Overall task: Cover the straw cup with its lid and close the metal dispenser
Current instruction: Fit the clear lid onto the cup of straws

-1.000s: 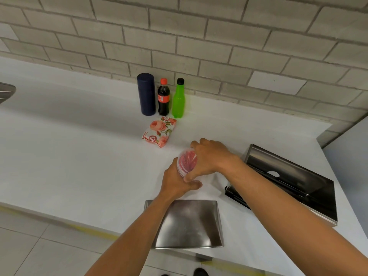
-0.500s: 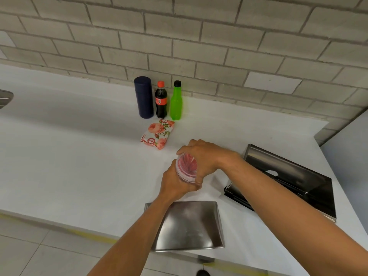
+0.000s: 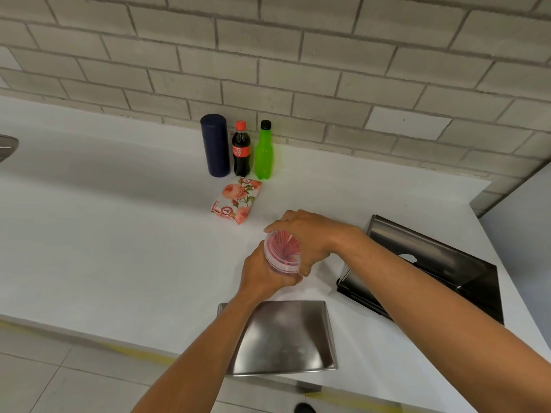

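Observation:
A clear straw cup (image 3: 282,252) full of red straws is held above the white counter, tilted toward me. My left hand (image 3: 262,274) wraps around its body from below. My right hand (image 3: 310,236) grips its clear lid at the cup's top rim. The metal dispenser (image 3: 432,260) lies open on the counter at the right, its dark inside showing. A flat steel cover (image 3: 283,338) lies at the counter's front edge, below my hands.
A dark blue cylinder (image 3: 215,145), a cola bottle (image 3: 241,150) and a green bottle (image 3: 264,152) stand by the brick wall. A floral tissue pack (image 3: 236,199) lies in front of them. The counter's front edge (image 3: 89,332) drops to a tiled floor.
Both hands have lifted the cup slightly and tilted it toward me. My right hand has shifted around the lid at the rim.

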{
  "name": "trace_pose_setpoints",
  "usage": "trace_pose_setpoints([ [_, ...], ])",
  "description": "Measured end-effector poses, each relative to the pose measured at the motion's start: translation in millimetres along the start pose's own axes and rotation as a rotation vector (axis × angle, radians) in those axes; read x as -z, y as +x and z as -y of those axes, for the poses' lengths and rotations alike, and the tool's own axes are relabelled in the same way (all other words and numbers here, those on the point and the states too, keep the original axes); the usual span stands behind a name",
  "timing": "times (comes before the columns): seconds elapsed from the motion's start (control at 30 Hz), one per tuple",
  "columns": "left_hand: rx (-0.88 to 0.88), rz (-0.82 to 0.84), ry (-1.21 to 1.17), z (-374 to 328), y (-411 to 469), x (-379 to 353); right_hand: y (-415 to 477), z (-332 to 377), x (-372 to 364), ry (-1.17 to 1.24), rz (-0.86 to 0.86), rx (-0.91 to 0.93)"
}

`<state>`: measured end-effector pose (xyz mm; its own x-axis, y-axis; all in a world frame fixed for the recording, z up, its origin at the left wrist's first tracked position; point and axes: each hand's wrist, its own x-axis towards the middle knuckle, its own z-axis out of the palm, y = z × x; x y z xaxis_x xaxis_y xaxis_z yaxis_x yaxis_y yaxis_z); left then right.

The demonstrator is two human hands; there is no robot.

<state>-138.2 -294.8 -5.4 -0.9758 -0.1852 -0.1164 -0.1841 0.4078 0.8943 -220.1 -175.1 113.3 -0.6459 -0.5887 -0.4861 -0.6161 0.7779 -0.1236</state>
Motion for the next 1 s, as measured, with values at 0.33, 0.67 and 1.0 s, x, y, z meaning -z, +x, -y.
trace_pose_setpoints([
  [0.33, 0.038, 0.012, 0.063, -4.8, 2.4, -6.5, -1.9, 0.9, 3.5, 0.0, -0.074, -0.017],
  [0.67, 0.004, -0.033, 0.014, 8.6, -0.6, -4.2, -6.5, 7.2, 1.2, 0.052, -0.093, -0.085],
  [1.0, -0.033, -0.034, -0.042, 31.4, -20.1, 25.6, -46.8, 29.2, -27.6, 0.141, -0.28, -0.096],
])
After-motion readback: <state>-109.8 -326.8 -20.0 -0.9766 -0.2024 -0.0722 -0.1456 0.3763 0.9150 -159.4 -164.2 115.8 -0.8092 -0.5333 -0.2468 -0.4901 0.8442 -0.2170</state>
